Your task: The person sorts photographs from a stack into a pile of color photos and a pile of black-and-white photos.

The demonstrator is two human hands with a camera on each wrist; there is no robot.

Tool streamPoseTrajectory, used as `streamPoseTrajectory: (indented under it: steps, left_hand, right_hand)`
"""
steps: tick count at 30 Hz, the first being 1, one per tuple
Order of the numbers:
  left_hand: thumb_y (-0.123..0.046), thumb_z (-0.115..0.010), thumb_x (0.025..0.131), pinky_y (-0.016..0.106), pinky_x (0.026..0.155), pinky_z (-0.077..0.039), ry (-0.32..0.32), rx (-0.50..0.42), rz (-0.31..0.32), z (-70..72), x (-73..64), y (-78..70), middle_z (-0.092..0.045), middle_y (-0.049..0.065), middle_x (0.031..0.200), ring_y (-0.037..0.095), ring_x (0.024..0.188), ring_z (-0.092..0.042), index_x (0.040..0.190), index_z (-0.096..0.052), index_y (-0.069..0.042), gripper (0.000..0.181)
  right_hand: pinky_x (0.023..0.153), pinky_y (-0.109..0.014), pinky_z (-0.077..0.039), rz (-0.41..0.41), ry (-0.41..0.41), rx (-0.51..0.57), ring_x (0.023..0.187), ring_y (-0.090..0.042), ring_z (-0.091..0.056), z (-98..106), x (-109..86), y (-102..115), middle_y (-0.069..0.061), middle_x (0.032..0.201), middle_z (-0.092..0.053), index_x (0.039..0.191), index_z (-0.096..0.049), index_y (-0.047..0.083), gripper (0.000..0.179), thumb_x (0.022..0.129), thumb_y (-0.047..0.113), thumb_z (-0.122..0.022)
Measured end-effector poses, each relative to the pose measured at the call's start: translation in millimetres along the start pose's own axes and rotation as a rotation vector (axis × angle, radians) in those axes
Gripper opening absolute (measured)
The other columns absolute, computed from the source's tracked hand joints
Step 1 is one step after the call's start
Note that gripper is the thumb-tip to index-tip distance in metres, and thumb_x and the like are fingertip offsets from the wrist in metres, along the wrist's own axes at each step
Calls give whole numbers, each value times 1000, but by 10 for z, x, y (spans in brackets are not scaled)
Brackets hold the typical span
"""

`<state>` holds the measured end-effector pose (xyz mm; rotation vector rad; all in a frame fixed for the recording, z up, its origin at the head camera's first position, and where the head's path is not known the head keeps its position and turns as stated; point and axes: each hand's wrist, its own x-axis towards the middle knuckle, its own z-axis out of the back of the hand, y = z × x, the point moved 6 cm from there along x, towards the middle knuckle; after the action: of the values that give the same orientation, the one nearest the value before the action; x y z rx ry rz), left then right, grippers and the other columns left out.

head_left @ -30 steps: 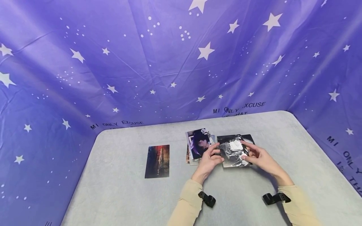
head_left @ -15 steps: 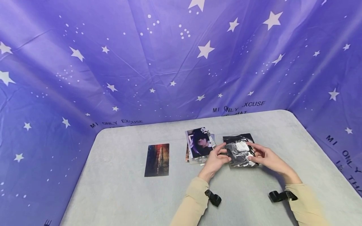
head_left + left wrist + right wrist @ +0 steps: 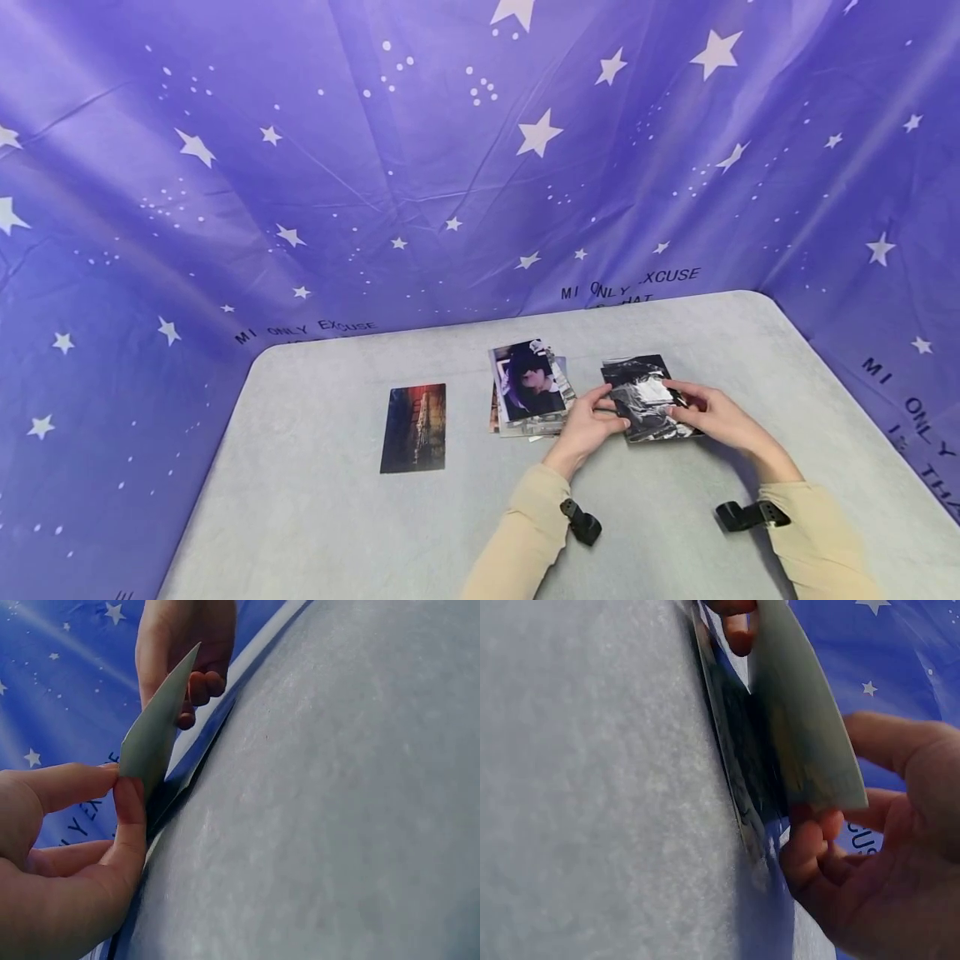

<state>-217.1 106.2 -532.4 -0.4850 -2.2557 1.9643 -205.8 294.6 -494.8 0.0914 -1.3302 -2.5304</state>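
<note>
A black-and-white photo card (image 3: pixel 643 407) with a bright patch is held between both hands at the right of the head view. My left hand (image 3: pixel 592 429) pinches its left edge between thumb and fingers; the pale back of the card (image 3: pixel 150 742) faces the left wrist camera. At the opposite side, my right hand (image 3: pixel 712 417) grips it with thumb and fingertips. In the right wrist view the held card (image 3: pixel 806 712) is raised and tilted over a dark card (image 3: pixel 742 742) lying on the table, which is mostly covered in the head view.
Left of the hands lies a loose stack of photo cards (image 3: pixel 531 385), its top one purple and dark. Further left is a single dark red-brown card (image 3: pixel 414 429). A purple star-printed cloth (image 3: pixel 420 167) hangs behind the grey table (image 3: pixel 322 517).
Both hands have shifted right together with the black-and-white photo card, so it covers more of the dark card under it. The stack and the single card lie as before.
</note>
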Motion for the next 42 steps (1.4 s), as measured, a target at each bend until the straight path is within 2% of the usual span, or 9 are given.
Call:
streamPoseTrajectory:
  steps: [3, 8, 13, 16, 20, 24, 31, 36, 42]
  left_hand:
    - [14, -71, 73, 19, 67, -51, -30, 81, -6, -17, 19, -2, -57, 1, 87, 9, 73, -61, 135, -49, 8, 66]
    - [11, -74, 70, 16, 57, -46, -63, 250, -24, -30, 38, -35, -54, -3, 75, 2, 62, -55, 130, -54, 9, 64]
    - [7, -73, 71, 14, 58, -47, -88, 428, -60, -41, 62, -116, -63, -1, 71, 2, 58, -59, 125, -59, 9, 56]
    - [5, -72, 73, 14, 57, -49, -98, 471, -50, -51, 68, -153, -68, 1, 71, 4, 56, -63, 120, -64, 7, 48]
    - [5, -71, 75, 16, 54, -51, -80, 424, -5, -58, 44, -200, -69, 2, 73, 10, 56, -65, 117, -66, 6, 42]
    - [7, -69, 77, 20, 54, -53, -39, 366, 14, -45, 0, -246, -70, 5, 75, 14, 59, -66, 117, -64, 7, 40]
    - [9, -65, 80, 26, 58, -56, 14, 259, 23, 18, -61, -216, -71, 13, 78, 23, 65, -68, 109, -64, 10, 29]
    - [10, -62, 82, 29, 63, -57, 70, 190, 31, 66, -122, -173, -70, 22, 82, 27, 71, -69, 107, -63, 13, 25]
    - [11, -61, 83, 30, 67, -57, 116, 123, 27, 140, -190, -123, -69, 25, 85, 29, 74, -69, 110, -60, 16, 27]
  right_hand:
    - [46, -25, -35, 0, -6, -31, 54, -3, -36, 9, 24, -4, 2, 67, -42, 127, -50, -18, 47, 87, 3, -64]
    - [50, -25, -39, 22, -6, -103, 56, -4, -41, 6, 52, -3, -9, 82, -56, 123, -53, -19, 49, 82, 3, -70]
    - [54, -27, -39, -7, -2, -139, 60, -10, -43, 17, 75, -24, -14, 88, -56, 123, -55, -17, 51, 81, 6, -71]
    - [59, -28, -40, -24, -2, -184, 69, -15, -45, 30, 89, -27, -14, 89, -56, 123, -57, -14, 51, 81, 9, -73]
    - [66, -33, -41, -60, 5, -219, 79, -24, -48, 37, 113, -30, -18, 94, -58, 124, -57, -12, 53, 80, 13, -75]
    - [72, -41, -43, -89, 6, -241, 86, -30, -53, 40, 134, -32, -23, 99, -61, 125, -58, -9, 56, 79, 17, -78]
    - [64, -39, -40, -112, -2, -317, 75, -25, -49, 41, 152, -15, -10, 84, -54, 123, -59, -3, 56, 76, 21, -79]
    - [61, -39, -40, -126, 5, -361, 72, -22, -48, 38, 172, -5, -6, 81, -53, 124, -57, 0, 57, 76, 24, -79]
    - [59, -36, -38, -99, -6, -355, 69, -20, -46, 40, 172, 6, -5, 79, -51, 123, -58, 0, 56, 76, 22, -78]
